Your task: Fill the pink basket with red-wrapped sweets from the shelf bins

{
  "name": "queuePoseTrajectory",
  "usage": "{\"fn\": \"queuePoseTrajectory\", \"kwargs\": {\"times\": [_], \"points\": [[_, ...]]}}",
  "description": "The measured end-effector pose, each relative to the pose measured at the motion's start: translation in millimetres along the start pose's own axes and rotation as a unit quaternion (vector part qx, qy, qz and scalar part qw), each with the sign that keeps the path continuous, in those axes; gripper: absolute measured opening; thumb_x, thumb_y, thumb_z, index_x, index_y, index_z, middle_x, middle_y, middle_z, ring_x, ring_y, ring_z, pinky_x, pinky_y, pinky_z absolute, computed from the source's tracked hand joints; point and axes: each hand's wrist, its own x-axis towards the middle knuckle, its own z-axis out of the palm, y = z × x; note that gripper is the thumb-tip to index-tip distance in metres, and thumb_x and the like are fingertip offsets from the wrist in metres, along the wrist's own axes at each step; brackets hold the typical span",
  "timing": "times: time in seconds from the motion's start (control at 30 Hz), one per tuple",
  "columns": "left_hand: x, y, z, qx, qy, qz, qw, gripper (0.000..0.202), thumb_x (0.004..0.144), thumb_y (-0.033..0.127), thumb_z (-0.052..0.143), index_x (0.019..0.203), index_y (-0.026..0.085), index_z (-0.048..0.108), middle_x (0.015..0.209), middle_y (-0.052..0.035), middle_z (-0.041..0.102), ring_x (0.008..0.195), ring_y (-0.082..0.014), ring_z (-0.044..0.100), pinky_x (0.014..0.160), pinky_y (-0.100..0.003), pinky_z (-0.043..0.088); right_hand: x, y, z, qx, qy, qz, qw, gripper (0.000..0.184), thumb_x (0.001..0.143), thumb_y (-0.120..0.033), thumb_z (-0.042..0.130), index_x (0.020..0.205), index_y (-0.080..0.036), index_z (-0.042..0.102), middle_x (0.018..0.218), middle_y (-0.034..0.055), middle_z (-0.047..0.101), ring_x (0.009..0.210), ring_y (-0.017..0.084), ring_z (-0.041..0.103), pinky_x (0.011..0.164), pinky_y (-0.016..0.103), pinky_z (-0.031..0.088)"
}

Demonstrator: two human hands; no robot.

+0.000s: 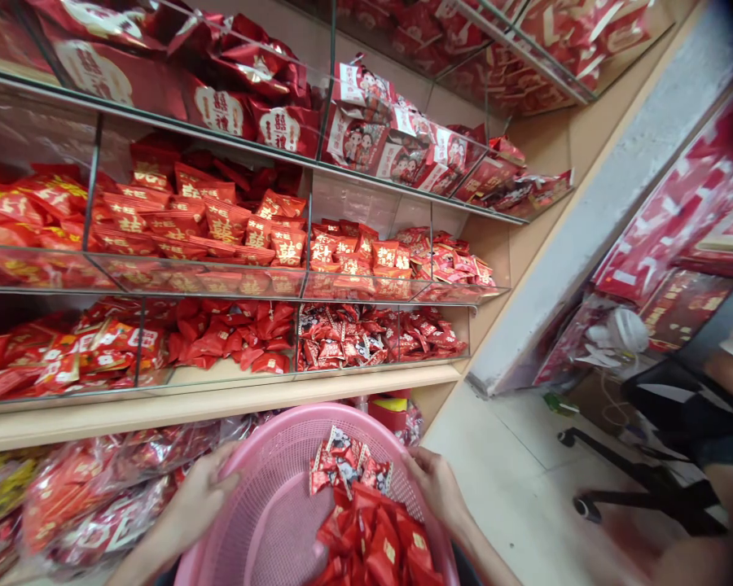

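A pink plastic basket (pixel 269 443) with mesh walls is held between my two hands, just in front of the lowest shelf. My left hand (pixel 204 492) grips its left rim, the thumb lying over the edge. On the opposite rim my right hand (pixel 433 484) is closed, fingers partly hidden behind the wall. Inside, red pouches (pixel 379 537) are heaped toward the near right. Smaller red-and-white candy packets (pixel 348 460) lie behind them against the far wall. The basket's left side shows bare pink mesh.
Wooden shelves with clear dividers hold red candy packets (pixel 211 216), boxes (pixel 357 134) and small wrapped sweets (pixel 342 338). Bagged goods (pixel 103 488) fill the space below the shelf board (pixel 220 407). At the right are a wheeled chair base (pixel 641 488) and a seated person.
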Motion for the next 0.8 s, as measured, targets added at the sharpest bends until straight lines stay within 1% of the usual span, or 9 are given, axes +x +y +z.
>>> {"fn": "queuePoseTrajectory", "kwargs": {"times": [0.07, 0.2, 0.3, 0.37, 0.47, 0.6, 0.7, 0.8], "points": [[-1, 3, 1.2, -0.009, 0.002, -0.005, 1.0, 0.028, 0.068, 0.025, 0.061, 0.094, 0.021, 0.069, 0.098, -0.0051, 0.073, 0.095, -0.0287, 0.063, 0.092, -0.042, 0.044, -4, -5, -2, 0.024, 0.003, 0.007, 1.0, 0.05, 0.076, -0.06, 0.048, 0.068, -0.013, 0.065, 0.059, 0.003, 0.059, 0.057, 0.018, 0.05, 0.055, 0.026, 0.038], [-3, 8, 2.8, -0.027, 0.016, -0.015, 0.999, 0.029, 0.065, 0.031, 0.065, 0.091, 0.022, 0.071, 0.097, -0.0045, 0.073, 0.099, -0.0301, 0.062, 0.092, -0.041, 0.045, -7, -19, -10, 0.047, -0.013, 0.011, 0.999, 0.049, 0.077, -0.058, 0.048, 0.076, -0.012, 0.065, 0.061, 0.0026, 0.058, 0.061, 0.019, 0.05, 0.056, 0.026, 0.037], [-1, 10, 3.3, -0.03, 0.012, -0.019, 0.999, 0.029, 0.062, 0.033, 0.069, 0.089, 0.023, 0.073, 0.093, -0.0046, 0.074, 0.097, -0.0311, 0.063, 0.091, -0.042, 0.045, -6, -28, -16, 0.026, -0.017, 0.002, 1.0, 0.05, 0.078, -0.058, 0.045, 0.068, -0.013, 0.063, 0.057, 0.001, 0.054, 0.057, 0.016, 0.045, 0.053, 0.025, 0.035], [0, 11, 2.7, -0.034, -0.001, -0.018, 0.999, 0.029, 0.061, 0.032, 0.07, 0.088, 0.023, 0.073, 0.094, -0.0044, 0.074, 0.095, -0.0307, 0.063, 0.092, -0.043, 0.044, -4, -33, -19, 0.011, -0.009, -0.003, 1.0, 0.051, 0.078, -0.058, 0.044, 0.062, -0.013, 0.061, 0.053, -0.0001, 0.05, 0.054, 0.015, 0.042, 0.051, 0.024, 0.033], [3, 17, -0.6, -0.051, -0.028, -0.025, 0.998, 0.031, 0.063, 0.03, 0.069, 0.092, 0.021, 0.073, 0.097, -0.0052, 0.074, 0.094, -0.0299, 0.064, 0.093, -0.045, 0.043, -3, -38, -22, 0.003, -0.004, -0.012, 1.0, 0.049, 0.077, -0.057, 0.046, 0.058, -0.014, 0.059, 0.05, -0.0014, 0.047, 0.051, 0.013, 0.039, 0.049, 0.023, 0.031], [8, 30, -8.3, -0.064, -0.029, -0.036, 0.997, 0.032, 0.064, 0.03, 0.068, 0.094, 0.021, 0.072, 0.095, -0.0066, 0.074, 0.094, -0.0302, 0.064, 0.093, -0.047, 0.042, -1, -48, -27, -0.018, -0.006, -0.018, 1.0, 0.045, 0.079, -0.052, 0.046, 0.056, -0.015, 0.056, 0.047, -0.0025, 0.042, 0.049, 0.012, 0.035, 0.047, 0.024, 0.027], [15, 36, -13.8, -0.08, -0.04, -0.038, 0.995, 0.031, 0.065, 0.028, 0.066, 0.095, 0.022, 0.071, 0.095, -0.0057, 0.074, 0.09, -0.028, 0.066, 0.09, -0.045, 0.045, 4, -56, -31, -0.03, -0.002, -0.023, 0.999, 0.043, 0.079, -0.05, 0.046, 0.054, -0.015, 0.055, 0.046, -0.0024, 0.042, 0.049, 0.012, 0.034, 0.047, 0.024, 0.026], [21, 36, -16.6, -0.091, -0.05, -0.048, 0.993, 0.03, 0.067, 0.024, 0.063, 0.097, 0.022, 0.07, 0.094, -0.0044, 0.074, 0.087, -0.0253, 0.067, 0.088, -0.041, 0.047, 14, -62, -35, -0.033, 0.005, -0.038, 0.999, 0.042, 0.077, -0.049, 0.049, 0.052, -0.015, 0.056, 0.047, -0.0017, 0.045, 0.049, 0.013, 0.037, 0.047, 0.024, 0.027]]}}
